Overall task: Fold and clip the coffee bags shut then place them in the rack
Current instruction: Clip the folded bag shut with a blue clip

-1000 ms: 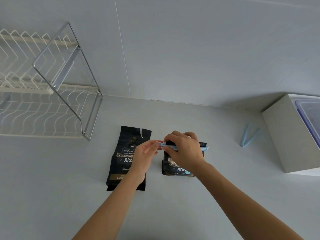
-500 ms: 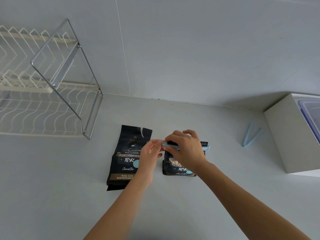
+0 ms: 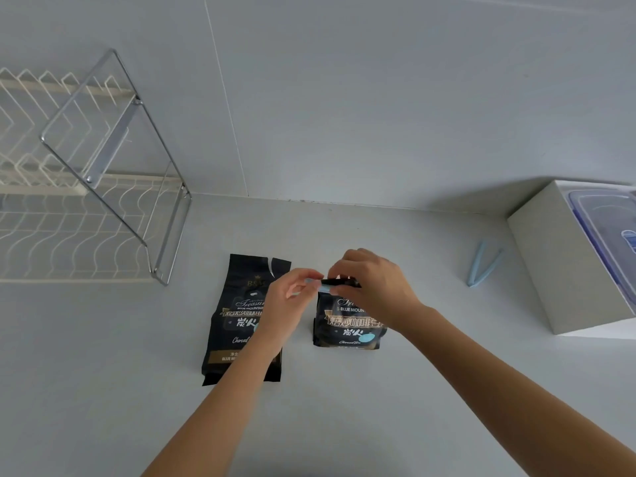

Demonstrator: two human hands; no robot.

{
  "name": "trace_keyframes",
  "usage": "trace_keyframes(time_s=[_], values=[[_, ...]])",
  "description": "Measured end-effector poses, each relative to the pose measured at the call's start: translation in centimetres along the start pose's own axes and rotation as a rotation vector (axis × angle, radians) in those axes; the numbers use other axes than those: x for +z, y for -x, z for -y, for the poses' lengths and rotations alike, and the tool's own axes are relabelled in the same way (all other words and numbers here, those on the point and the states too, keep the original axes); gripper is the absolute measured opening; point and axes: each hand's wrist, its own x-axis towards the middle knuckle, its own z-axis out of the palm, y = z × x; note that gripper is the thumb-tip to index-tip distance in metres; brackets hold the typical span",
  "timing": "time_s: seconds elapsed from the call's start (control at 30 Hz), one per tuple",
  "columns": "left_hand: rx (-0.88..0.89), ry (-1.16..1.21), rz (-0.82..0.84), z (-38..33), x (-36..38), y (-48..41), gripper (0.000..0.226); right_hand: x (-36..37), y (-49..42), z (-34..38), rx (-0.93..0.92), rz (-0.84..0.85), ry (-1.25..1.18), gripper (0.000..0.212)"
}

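My left hand (image 3: pixel 287 304) and right hand (image 3: pixel 373 287) pinch a pale-blue plastic clip (image 3: pixel 323 288) across the folded glossy black bag (image 3: pixel 347 327); wire rack (image 3: pixel 103 187) sits left.

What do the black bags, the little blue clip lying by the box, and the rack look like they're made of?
Bags: probably matte plastic or foil laminate, judging by the dull black sheen and creases. Clip: likely smooth moulded plastic, an even pale blue. Rack: metal, it seems; shiny chrome-like frame with cream-coated wire shelves.
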Motion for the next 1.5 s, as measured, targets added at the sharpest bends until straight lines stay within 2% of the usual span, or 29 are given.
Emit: trace_keyframes(time_s=[0.2, 0.33, 0.57, 0.67, 0.77, 0.87, 0.93, 1.07, 1.17, 1.23, 1.33, 1.5], values=[[-0.012, 0.022, -0.018, 0.0, 0.4, 0.6, 0.012, 0.4, -0.8, 0.1, 0.114, 0.026, -0.247, 0.008], [-0.026, 0.015, 0.032, 0.1, 0.4, 0.6, 0.010, 0.9, -0.5, 0.0, 0.129, 0.011, -0.252, 0.015], [-0.054, 0.014, 0.077, 0.5, -0.1, 0.0, 0.005, 0.6, 0.0, 0.0, 0.139, -0.123, -0.507, 0.012], [-0.091, -0.026, 0.081, 1.3, -0.5, 0.3, 0.007, 1.1, -0.1, 0.1, 0.124, -0.079, -0.520, 0.009], [-0.111, -0.124, 0.065, 2.1, -1.6, 0.4, 0.007, 1.5, -0.7, 0.6, 0.054, -0.017, -0.433, 0.006], [-0.051, -0.232, 0.124, 1.6, -2.7, 0.0, 0.010, 1.1, -1.5, 0.9, -0.036, 0.022, -0.307, 0.002], [0.010, -0.357, 0.154, 0.8, -2.9, -0.3, 0.011, 0.5, -1.8, 0.5, -0.029, 0.039, -0.281, 0.005], [0.271, -0.659, 0.070, -1.3, -1.8, -1.0, 0.024, -0.9, 0.1, -2.5, 0.160, -0.081, -0.422, 0.014], [0.350, -0.817, 0.170, -3.1, 0.1, -1.8, 0.022, -0.8, 3.0, -4.6, 0.352, -0.144, -0.619, 0.019], [0.394, -0.891, 0.225, -3.9, 2.2, -2.3, 0.020, 0.0, 4.2, -4.7, 0.418, -0.184, -0.722, 0.022], [0.501, -0.955, 0.186, -4.8, 5.3, -2.5, 0.015, 0.8, 4.9, -4.4, 0.438, -0.261, -0.798, 0.023], [0.487, -0.854, 0.105, -4.1, 5.5, -1.8, 0.006, 1.3, 5.7, -4.7, 0.432, -0.309, -0.870, 0.022]])
